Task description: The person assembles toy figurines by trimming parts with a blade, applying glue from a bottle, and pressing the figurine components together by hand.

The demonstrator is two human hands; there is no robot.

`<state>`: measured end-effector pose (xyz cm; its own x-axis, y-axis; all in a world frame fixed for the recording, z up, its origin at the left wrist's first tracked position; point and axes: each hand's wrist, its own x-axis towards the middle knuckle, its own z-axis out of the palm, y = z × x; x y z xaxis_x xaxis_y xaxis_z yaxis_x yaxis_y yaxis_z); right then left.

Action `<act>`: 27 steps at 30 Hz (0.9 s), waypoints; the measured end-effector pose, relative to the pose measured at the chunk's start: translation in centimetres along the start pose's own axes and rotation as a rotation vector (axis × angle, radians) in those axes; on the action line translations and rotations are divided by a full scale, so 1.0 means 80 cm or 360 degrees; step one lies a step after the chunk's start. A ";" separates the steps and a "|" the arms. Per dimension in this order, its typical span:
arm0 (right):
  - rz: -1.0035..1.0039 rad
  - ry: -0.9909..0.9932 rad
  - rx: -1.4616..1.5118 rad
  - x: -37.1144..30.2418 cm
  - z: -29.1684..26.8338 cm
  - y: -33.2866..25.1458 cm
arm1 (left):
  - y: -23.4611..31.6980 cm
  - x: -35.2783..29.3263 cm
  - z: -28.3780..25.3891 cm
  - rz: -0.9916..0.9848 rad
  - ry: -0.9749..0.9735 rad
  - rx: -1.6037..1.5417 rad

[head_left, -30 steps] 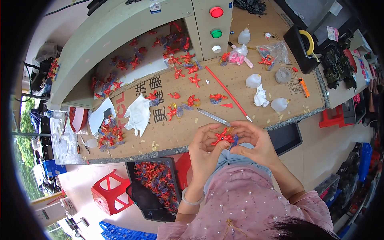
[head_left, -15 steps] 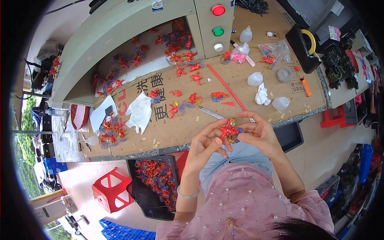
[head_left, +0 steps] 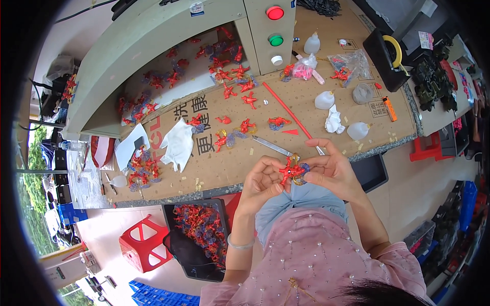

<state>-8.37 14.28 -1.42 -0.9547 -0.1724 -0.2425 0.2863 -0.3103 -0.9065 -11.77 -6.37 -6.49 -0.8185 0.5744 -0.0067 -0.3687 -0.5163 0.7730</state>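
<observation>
Between my two hands, just off the table's near edge, is a small red toy figure [head_left: 292,172] with purple and clear yellow parts. My right hand [head_left: 331,172] pinches its purple side between thumb and fingers. Curled fingers of my left hand [head_left: 261,184] close on the red limbs at its other side. Just beyond the hands lie a pair of metal tweezers [head_left: 270,145] and a red rod [head_left: 287,109]. More such figures, one of them a red figure [head_left: 279,122], lie on the cardboard-covered table [head_left: 204,173].
An arched grey machine [head_left: 153,46] with lit buttons stands at the back left, figures inside it. White squeeze bottles [head_left: 358,131], an orange cutter [head_left: 390,109] and a plastic cup [head_left: 363,94] are at right. A white glove [head_left: 177,145] lies left. Below sits a black bin [head_left: 222,209] of figures.
The figure has turned slightly in my fingers. My left fingers have curled in more and the thumb has dropped a little. The things on the table stay where they were.
</observation>
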 end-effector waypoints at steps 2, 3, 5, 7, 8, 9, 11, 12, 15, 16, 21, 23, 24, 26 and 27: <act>0.0020 -0.0014 -0.0008 -0.001 0.000 -0.001 | 0.004 -0.003 0.000 -0.0052 0.0013 -0.0036; 0.0027 -0.0030 -0.0014 0.000 0.000 -0.001 | 0.006 -0.004 0.000 -0.0102 0.0024 -0.0075; 0.0032 -0.0046 -0.0019 0.000 -0.001 -0.001 | 0.005 -0.005 -0.003 -0.0085 -0.0025 -0.0095; 0.0056 -0.0073 0.0078 0.001 -0.002 0.001 | 0.006 -0.005 -0.004 -0.0069 -0.0076 -0.0117; 0.0054 -0.0071 0.0079 0.002 -0.003 0.001 | 0.007 -0.005 -0.004 -0.0072 -0.0056 -0.0092; 0.0039 -0.0078 0.0095 0.003 -0.004 0.001 | 0.007 -0.004 -0.004 -0.0074 -0.0036 -0.0067; 0.0024 -0.0084 0.0110 0.004 -0.007 0.001 | 0.008 -0.003 0.000 -0.0050 -0.0012 0.0010; 0.0002 -0.0052 0.0075 0.004 -0.008 0.000 | 0.009 -0.003 0.003 -0.0025 0.0013 0.0088; -0.0203 0.0254 -0.0109 -0.001 -0.016 0.006 | 0.009 -0.006 0.010 0.0003 0.0086 0.0102; -0.0388 0.0526 -0.0260 -0.003 -0.021 0.012 | 0.010 -0.007 0.014 0.0005 0.0090 0.0101; -0.1183 0.1682 -0.0803 -0.006 -0.088 0.039 | 0.017 -0.005 0.034 0.0086 0.0254 0.0339; -0.1082 0.1684 -0.0910 -0.002 -0.114 0.049 | 0.018 -0.002 0.039 0.0090 0.0266 0.0377; -0.0979 0.1677 -0.1010 0.002 -0.123 0.055 | 0.017 -0.001 0.041 0.0097 0.0284 0.0419; -0.0928 0.1590 -0.0965 0.013 -0.136 0.068 | 0.019 0.001 0.045 0.0093 0.0308 0.0442; -0.0878 0.1497 -0.0914 0.016 -0.141 0.070 | 0.019 0.002 0.048 0.0093 0.0338 0.0470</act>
<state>-8.89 22.86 -10.68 -0.6915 0.6652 0.2817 -0.0236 0.3689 -0.9292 -10.75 -4.64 -2.89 -0.9190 0.3888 -0.0646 -0.2009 -0.3211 0.9255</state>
